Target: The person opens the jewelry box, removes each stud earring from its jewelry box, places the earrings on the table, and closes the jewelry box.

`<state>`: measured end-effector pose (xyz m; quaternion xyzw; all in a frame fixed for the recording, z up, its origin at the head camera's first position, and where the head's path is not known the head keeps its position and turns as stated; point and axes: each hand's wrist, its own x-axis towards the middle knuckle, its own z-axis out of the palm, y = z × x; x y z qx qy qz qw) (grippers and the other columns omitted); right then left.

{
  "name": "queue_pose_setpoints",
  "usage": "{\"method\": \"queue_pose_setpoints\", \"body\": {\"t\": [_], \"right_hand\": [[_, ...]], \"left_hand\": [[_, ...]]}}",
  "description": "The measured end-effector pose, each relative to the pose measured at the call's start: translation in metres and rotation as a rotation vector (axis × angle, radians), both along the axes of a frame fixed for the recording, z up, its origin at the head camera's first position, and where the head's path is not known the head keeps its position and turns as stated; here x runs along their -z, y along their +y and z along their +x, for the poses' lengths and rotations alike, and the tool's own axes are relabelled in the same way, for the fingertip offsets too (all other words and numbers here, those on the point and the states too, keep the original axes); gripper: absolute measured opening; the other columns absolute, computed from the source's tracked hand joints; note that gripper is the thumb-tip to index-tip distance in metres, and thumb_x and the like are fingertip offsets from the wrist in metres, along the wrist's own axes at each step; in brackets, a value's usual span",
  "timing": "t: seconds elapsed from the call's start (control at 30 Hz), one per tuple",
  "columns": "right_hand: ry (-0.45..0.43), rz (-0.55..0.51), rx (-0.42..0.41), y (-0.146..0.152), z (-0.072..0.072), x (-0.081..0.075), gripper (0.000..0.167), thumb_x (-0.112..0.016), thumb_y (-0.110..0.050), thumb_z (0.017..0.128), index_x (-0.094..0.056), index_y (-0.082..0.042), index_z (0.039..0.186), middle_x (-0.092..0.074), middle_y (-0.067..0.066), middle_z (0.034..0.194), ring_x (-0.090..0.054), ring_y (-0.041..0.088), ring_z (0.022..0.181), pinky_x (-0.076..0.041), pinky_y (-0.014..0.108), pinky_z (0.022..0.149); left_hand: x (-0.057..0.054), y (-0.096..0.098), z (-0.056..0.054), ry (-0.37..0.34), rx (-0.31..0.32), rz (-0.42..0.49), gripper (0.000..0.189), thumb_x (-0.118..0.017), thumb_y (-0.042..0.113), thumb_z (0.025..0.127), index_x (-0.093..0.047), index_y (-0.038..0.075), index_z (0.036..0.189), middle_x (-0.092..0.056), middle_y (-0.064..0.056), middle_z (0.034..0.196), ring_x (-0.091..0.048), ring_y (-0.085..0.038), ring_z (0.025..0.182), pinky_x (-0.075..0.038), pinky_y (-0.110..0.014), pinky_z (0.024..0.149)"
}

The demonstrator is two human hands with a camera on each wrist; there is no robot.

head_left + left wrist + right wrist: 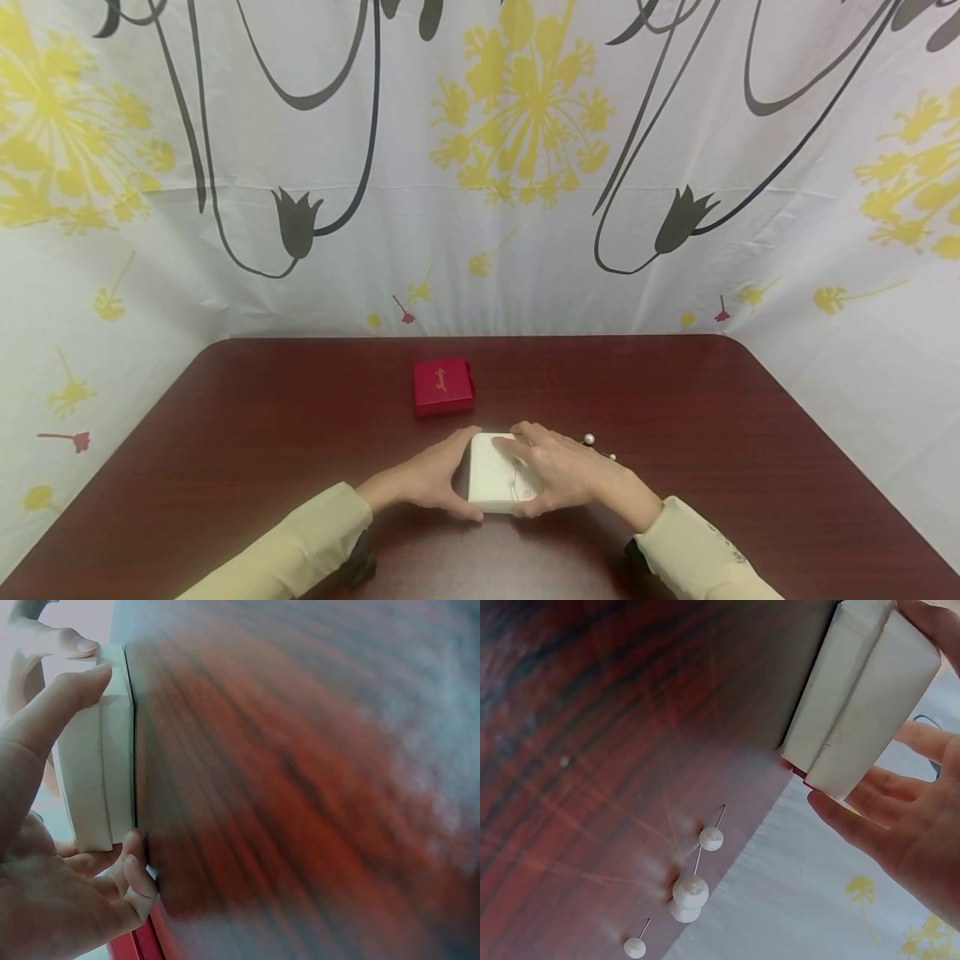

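Observation:
A small white lidded box [489, 477] lies flat on the table between both hands, with a thin line drawing on its top. From the left side, my left hand [437, 473] holds it, thumb at the near edge and fingers at the far edge. On the other side my right hand [566, 468] grips the box, its fingers partly over the lid. The seam between lid and base shows in the left wrist view on the white box [88, 772]. Several pearl earrings with thin metal posts [691, 891] lie on the table beyond the right hand.
A red box [442, 387] with gold lettering sits behind the white box, slightly left. The dark reddish wooden table [262, 433] reaches back to a white curtain [465, 275] printed with flowers.

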<state>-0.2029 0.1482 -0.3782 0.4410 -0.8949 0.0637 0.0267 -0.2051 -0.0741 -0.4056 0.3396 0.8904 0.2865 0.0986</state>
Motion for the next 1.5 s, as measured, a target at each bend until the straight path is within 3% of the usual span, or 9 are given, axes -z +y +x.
{"method": "queue_pose_setpoints", "body": {"t": [0.43, 0.7, 1.27, 1.5], "right_hand": [[-0.122, -0.004, 0.076, 0.015, 0.002, -0.003, 0.090, -0.073, -0.048, 0.063, -0.038, -0.002, 0.131, -0.046, 0.007, 0.117, -0.053, 0.017, 0.095, -0.048, 0.030, 0.072], [-0.118, 0.004, 0.077, 0.015, 0.001, -0.001, 0.091, -0.073, -0.049, 0.063, -0.038, 0.001, 0.131, -0.047, 0.007, 0.115, -0.053, 0.017, 0.094, -0.047, 0.030, 0.076], [-0.102, 0.002, 0.070, 0.015, 0.001, 0.001, 0.089, -0.071, -0.050, 0.063, -0.039, -0.002, 0.130, -0.047, 0.005, 0.114, -0.053, 0.016, 0.092, -0.047, 0.030, 0.076], [-0.127, 0.010, 0.080, 0.015, 0.002, 0.002, 0.089, -0.072, -0.048, 0.064, -0.037, -0.002, 0.131, -0.046, 0.007, 0.114, -0.054, 0.016, 0.082, -0.047, 0.029, 0.070]], "left_hand": [[-0.001, 0.001, -0.001, -0.019, -0.011, -0.003, 0.091, -0.079, 0.037, 0.060, -0.030, 0.006, 0.130, -0.041, -0.004, 0.120, -0.041, -0.014, 0.111, -0.034, -0.032, 0.098], [-0.002, 0.001, -0.001, -0.039, -0.028, -0.019, 0.090, -0.079, 0.037, 0.060, -0.030, 0.007, 0.130, -0.042, -0.004, 0.121, -0.042, -0.014, 0.109, -0.036, -0.034, 0.097], [-0.001, 0.003, -0.003, 0.008, -0.017, -0.032, 0.089, -0.081, 0.035, 0.057, -0.033, 0.005, 0.125, -0.044, -0.003, 0.114, -0.045, -0.015, 0.104, -0.039, -0.032, 0.094], [0.000, 0.003, -0.003, 0.014, -0.015, -0.042, 0.091, -0.082, 0.033, 0.057, -0.032, 0.004, 0.127, -0.043, -0.005, 0.116, -0.044, -0.015, 0.106, -0.037, -0.032, 0.095]]}}
